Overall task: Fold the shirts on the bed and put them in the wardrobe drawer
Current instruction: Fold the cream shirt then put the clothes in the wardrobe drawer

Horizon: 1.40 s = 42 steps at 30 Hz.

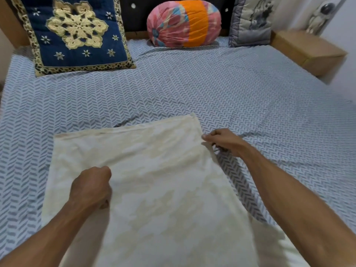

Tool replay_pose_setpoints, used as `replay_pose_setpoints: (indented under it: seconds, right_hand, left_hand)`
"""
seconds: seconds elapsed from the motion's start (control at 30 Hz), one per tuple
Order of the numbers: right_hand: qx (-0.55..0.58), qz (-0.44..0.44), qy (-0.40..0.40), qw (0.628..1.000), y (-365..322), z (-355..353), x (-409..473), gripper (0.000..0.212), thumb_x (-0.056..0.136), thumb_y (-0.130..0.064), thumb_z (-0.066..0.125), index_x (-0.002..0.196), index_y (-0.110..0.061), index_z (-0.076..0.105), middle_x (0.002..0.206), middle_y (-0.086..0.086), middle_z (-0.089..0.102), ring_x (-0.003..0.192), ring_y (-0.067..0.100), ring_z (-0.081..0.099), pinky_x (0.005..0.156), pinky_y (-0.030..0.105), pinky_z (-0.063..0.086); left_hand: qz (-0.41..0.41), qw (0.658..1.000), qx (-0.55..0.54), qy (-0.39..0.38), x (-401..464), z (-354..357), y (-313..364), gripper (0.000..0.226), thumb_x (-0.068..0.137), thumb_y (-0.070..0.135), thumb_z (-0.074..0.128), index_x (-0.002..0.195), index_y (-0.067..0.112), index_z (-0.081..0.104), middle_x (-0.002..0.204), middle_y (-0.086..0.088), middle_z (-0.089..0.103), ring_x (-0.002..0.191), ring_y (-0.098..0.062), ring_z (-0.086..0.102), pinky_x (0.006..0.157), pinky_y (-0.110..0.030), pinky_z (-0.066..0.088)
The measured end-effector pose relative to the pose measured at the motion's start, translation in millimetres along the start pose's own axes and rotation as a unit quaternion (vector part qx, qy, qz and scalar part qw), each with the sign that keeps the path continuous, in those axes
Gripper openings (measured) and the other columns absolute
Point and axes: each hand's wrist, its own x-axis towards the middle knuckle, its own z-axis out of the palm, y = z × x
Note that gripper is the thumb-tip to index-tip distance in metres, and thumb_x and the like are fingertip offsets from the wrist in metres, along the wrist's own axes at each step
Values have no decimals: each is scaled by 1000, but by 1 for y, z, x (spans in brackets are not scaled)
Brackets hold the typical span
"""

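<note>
On the near half of the bed [212,89], in the head view, a cream shirt [154,180] with a faint pale pattern lies spread flat on the blue-and-white herringbone sheet, running from the bed's near edge up toward its middle. Its far hem forms a straight folded edge, and its right side slants down toward the near right corner of the bed.

The left hand [90,187] sits on the left part of the shirt, its fingers curled into a fist that bunches the cloth beneath it. The right hand [223,141] is at the shirt's right edge near the far corner of the cloth, fingertips pinched together on that edge, the rest of the hand over the bare sheet. Both forearms reach in from the near edge of the bed.

Along the far edge of the bed, against the headboard, stand three cushions well apart from the shirt: a navy cushion [77,33] with a gold floral motif at the far left corner, a round pink-and-orange bolster [183,24] in the middle, and a grey cushion [252,20] toward the far right corner. A wooden bedside shelf [308,49] adjoins the bed's far right side.
</note>
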Motion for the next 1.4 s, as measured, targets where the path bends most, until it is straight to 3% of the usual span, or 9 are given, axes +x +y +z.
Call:
replay_pose_setpoints:
  seconds: [0.27,0.43,0.6,0.73,0.87,0.97,1.03,1.17,1.4]
  right_hand:
    - [-8,0,43,999,40,-15,-35,32,101,-17,63,72,-6,53,69,18,49,61,22,49,46,25,42]
    - [-60,-23,47,997,54,-2,-31,28,103,-29,58,82,-11,57,71,6,56,62,18,50,56,31,40]
    - [-100,-44,73,991,56,5,-31,28,105,-31,53,93,-6,58,84,14,60,75,25,53,58,31,39]
    - [-101,-18,78,992,52,7,-43,32,107,-30,50,106,-2,64,104,20,66,95,31,61,77,37,46]
    - [-83,-45,-9,996,38,5,-99,47,106,-35,50,140,-2,53,141,15,55,135,29,50,107,34,37]
    - [-237,-68,-9,969,69,22,-151,73,97,-40,64,152,-3,35,153,14,45,144,35,39,116,37,31]
    - [-326,-80,81,938,93,54,-189,74,92,-48,45,151,-2,39,151,22,45,141,42,38,118,48,31]
    - [-277,-270,161,908,93,155,-263,38,91,-23,64,127,-8,67,134,23,62,126,41,57,102,52,50]
    - [-371,-279,8,886,33,233,-322,33,81,-22,68,114,-21,66,125,3,61,113,31,58,80,39,50]
  left_hand:
    - [-48,995,-83,-25,-5,4,-5,10,50,1,77,54,8,70,57,-8,62,52,-26,61,48,-26,48]
    - [-76,989,-127,-31,-5,16,-12,18,57,2,82,63,12,70,73,-13,67,66,-29,63,62,-34,54]
    - [54,979,-81,180,-70,23,17,30,76,13,76,106,13,70,96,-14,59,98,-39,51,64,-45,53]
    - [127,983,-77,-111,-139,39,70,79,79,65,56,147,25,44,158,-6,37,150,-30,27,113,-41,39]
    - [120,985,-41,-119,-154,56,73,105,85,59,67,162,19,7,169,-7,-7,156,-31,-6,123,-48,16]
    - [87,994,-51,-49,-162,62,83,93,86,52,68,159,20,21,167,-13,12,152,-34,13,116,-48,27]
    - [74,993,-89,10,-181,68,87,73,87,48,67,147,16,41,150,-14,39,137,-36,34,102,-42,40]
    - [79,976,-199,39,-223,80,52,64,90,39,68,145,18,45,141,-8,49,132,-30,44,101,-33,43]
    - [-176,932,-314,41,-284,115,-61,69,73,55,62,134,24,57,135,-4,59,126,-28,52,104,-38,46]
